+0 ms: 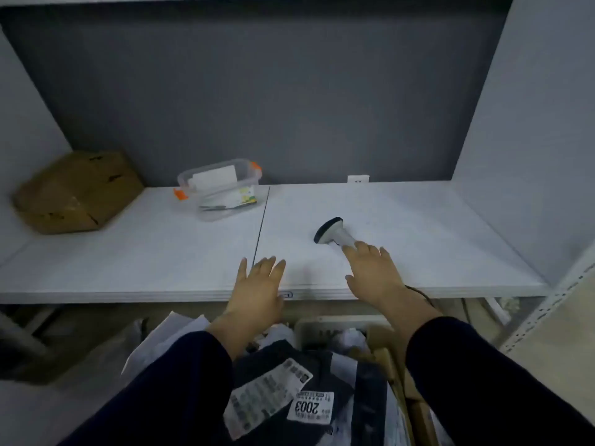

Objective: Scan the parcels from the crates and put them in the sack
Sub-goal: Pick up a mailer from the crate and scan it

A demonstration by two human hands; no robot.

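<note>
Parcel (pixel 325 376), dark wrap, label "2003". Location?
– In crate (pixel 310 329), below table (pixel 145 252) edge.
Hands?
– Left hand (pixel 257 292): flat, fingers straight, empty. Right hand (pixel 375 273): fingers extended, index fingertip touching scanner (pixel 335 235) handle.

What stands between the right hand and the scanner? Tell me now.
Nothing visible does. The right hand is open over the table, its fingertips at the handle end of the scanner, with no object between them.
</note>
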